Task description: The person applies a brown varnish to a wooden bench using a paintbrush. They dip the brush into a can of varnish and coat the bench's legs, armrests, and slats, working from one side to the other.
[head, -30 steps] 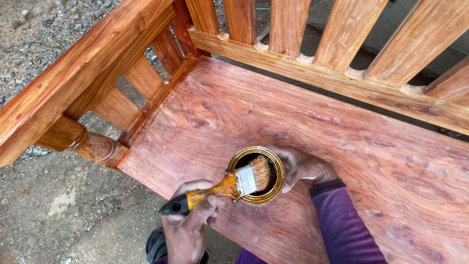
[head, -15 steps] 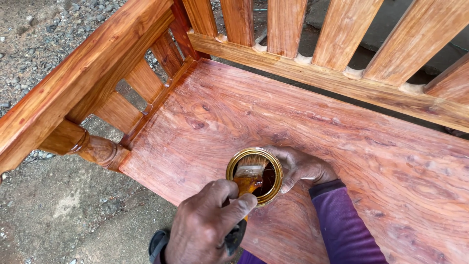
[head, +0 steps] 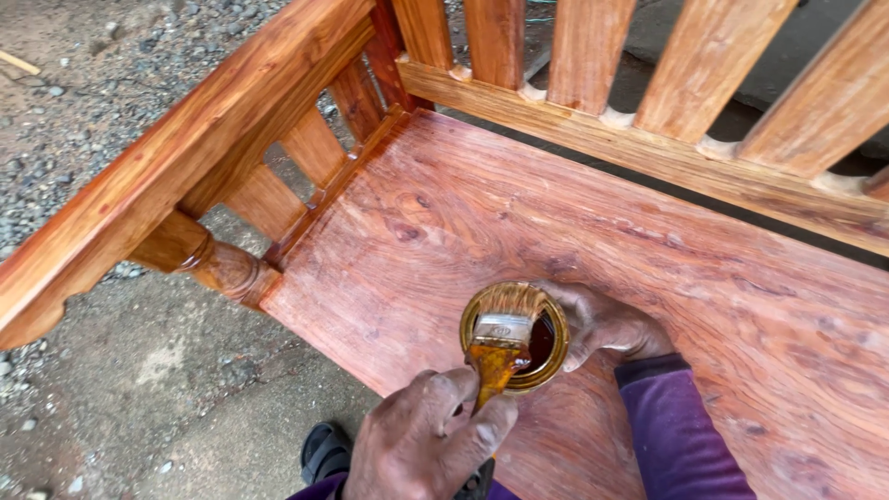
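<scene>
Left grip (head: 431,444) clasps brush (head: 500,347); right grip (head: 607,324) clasps tin (head: 514,338) on glossy bench seat (head: 648,231) (gravel outdoors).

A reddish wooden bench seat (head: 574,231) shows bold grain under a faint sheen; its armrest (head: 176,176) gleams glossier. A round metal tin (head: 515,338) holds dark, shiny liquid, wetting a brush (head: 501,344) with metal ferrule and amber-stained handle. Rough gravel (head: 83,102) lies alongside.

armrest (head: 157,176) left | back slats (head: 593,51) upright | gravel ground (head: 83,83) | black sandal (head: 324,452)
</scene>
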